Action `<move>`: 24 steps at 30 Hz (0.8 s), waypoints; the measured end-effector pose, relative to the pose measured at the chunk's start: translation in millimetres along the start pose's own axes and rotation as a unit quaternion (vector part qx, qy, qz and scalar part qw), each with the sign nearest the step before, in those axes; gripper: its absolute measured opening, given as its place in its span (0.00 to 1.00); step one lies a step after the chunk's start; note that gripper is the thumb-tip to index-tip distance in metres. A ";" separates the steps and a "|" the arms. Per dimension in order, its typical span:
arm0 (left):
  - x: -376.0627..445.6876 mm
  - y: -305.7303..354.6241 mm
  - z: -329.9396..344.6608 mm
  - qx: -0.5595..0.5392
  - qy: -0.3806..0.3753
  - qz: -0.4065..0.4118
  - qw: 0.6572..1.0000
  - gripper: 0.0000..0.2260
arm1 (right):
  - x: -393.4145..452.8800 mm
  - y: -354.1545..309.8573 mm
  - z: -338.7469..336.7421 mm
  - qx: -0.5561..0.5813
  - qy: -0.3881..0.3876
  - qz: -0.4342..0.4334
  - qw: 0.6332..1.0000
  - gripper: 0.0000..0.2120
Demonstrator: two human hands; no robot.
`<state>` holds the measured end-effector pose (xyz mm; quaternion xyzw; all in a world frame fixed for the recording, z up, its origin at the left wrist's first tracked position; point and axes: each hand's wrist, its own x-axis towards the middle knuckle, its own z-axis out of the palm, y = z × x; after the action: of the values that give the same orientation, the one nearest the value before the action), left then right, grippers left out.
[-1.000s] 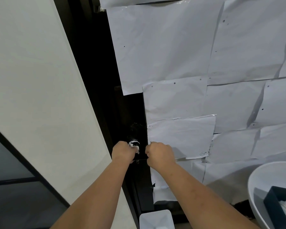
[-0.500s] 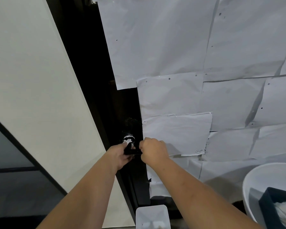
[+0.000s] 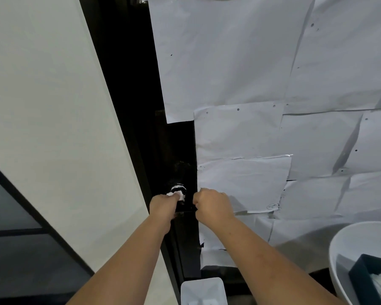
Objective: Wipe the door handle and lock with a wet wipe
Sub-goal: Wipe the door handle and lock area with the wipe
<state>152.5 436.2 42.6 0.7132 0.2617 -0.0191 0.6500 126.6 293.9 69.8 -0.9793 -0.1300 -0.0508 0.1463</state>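
A black door [image 3: 176,146] stands ahead, most of it covered with taped white paper sheets [image 3: 240,128]. On its bare dark strip sits a black lock knob [image 3: 179,187] with the black lever handle [image 3: 186,207] just below it. My left hand [image 3: 163,205] holds a crumpled white wet wipe [image 3: 176,194] pressed against the knob. My right hand [image 3: 211,203] is a closed fist gripping the right end of the handle. The dark parts are hard to make out.
A white wall panel [image 3: 53,106] runs along the left. Below the handle stands a small white bin [image 3: 204,291]. At the lower right a white basin [image 3: 348,249] holds a dark blue box [image 3: 365,280] of wipes.
My left hand slid down and left off the knob, then came back up to it with the wipe. My right hand stayed on the handle. The view shifted slightly.
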 end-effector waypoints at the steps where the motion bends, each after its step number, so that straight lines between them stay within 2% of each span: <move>1: 0.3 -1.6 0.9 -0.051 -0.024 -0.041 0.998 0.10 | 1.0 -0.8 0.1 0.001 -0.002 0.006 1.000 0.13; 4: -1.0 -2.1 1.0 -0.172 -0.106 -0.116 0.972 0.09 | 5.8 -3.8 -1.0 -0.006 -0.016 0.022 1.000 0.12; 8: 0.7 -3.4 -6.3 -0.215 -0.189 -0.176 0.942 0.14 | 10.4 -4.8 0.3 -0.008 -0.034 0.039 0.999 0.11; 10: 1.1 -5.3 -7.5 -0.208 -0.191 -0.179 0.943 0.14 | 10.3 -4.5 0.8 -0.012 -0.035 0.038 0.999 0.12; 12: 2.5 -7.5 -6.8 -0.192 -0.158 -0.158 0.956 0.13 | 10.5 -2.5 1.1 -0.018 -0.042 0.038 0.998 0.13; 15: -0.7 -6.7 -7.5 -0.121 -0.080 -0.098 0.984 0.11 | 11.6 2.6 2.5 -0.036 -0.079 0.047 0.995 0.12; 17: -4.2 -5.8 -10.5 -0.033 -0.025 -0.027 0.999 0.10 | 11.9 5.4 3.3 -0.047 -0.109 0.048 0.992 0.12; 20: -11.3 -0.5 -15.0 0.104 -0.004 0.077 0.992 0.08 | 11.7 7.1 3.7 -0.033 -0.126 0.042 0.991 0.11; 22: -13.9 4.7 -13.1 0.172 -0.006 0.102 0.980 0.09 | 10.0 7.0 3.1 -0.041 -0.128 0.032 0.990 0.10; 24: -13.7 8.9 -10.3 0.201 -0.001 0.091 0.975 0.08 | 6.2 7.7 3.5 -0.050 -0.121 0.020 0.991 0.11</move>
<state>140.9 440.9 57.4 0.8503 0.1859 -0.0130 0.4922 134.9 289.4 65.3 -0.9867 -0.1247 0.0648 0.0817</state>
